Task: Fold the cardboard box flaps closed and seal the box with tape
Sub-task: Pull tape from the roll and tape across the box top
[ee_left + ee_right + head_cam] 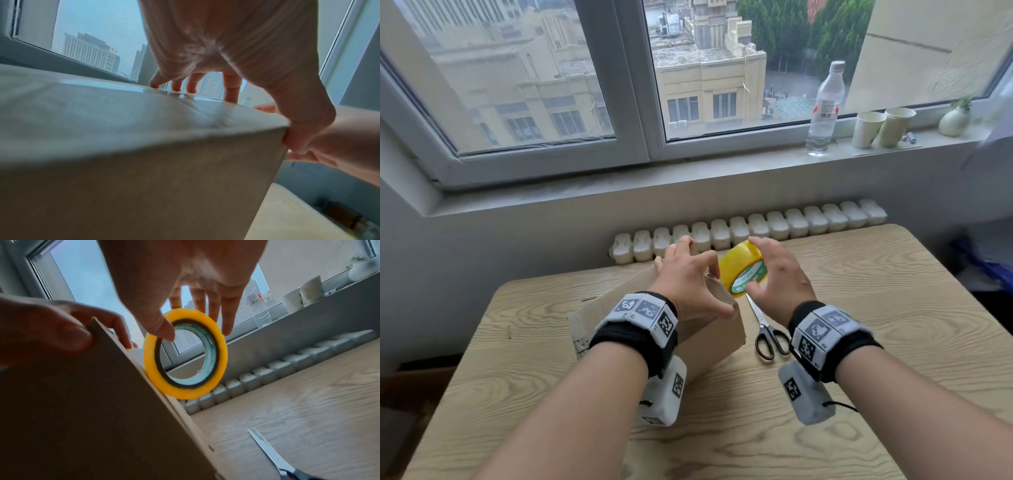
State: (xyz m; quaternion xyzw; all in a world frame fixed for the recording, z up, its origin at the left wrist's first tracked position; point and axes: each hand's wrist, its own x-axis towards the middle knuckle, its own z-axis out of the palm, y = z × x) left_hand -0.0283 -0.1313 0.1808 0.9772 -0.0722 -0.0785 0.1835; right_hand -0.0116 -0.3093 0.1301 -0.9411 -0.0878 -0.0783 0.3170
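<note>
On the wooden table (pixel 859 342) the cardboard box (pixel 709 339) sits with flaps folded shut; the left hand (pixel 690 274) spreads over its top, fingertips (pixel 192 86) pressing down, thumb hooked on the near corner. The left wrist view alone shows a glossy strip along the top. Just right, the right hand (pixel 777 274) holds the yellow tape roll (pixel 744 269) upright at the box's right edge, thumb inside the core, fingers behind the rim. Scissors (pixel 767 329) lie beside the box; bottle (pixel 825 109) and paper cups (pixel 881 128) stand on the sill
</note>
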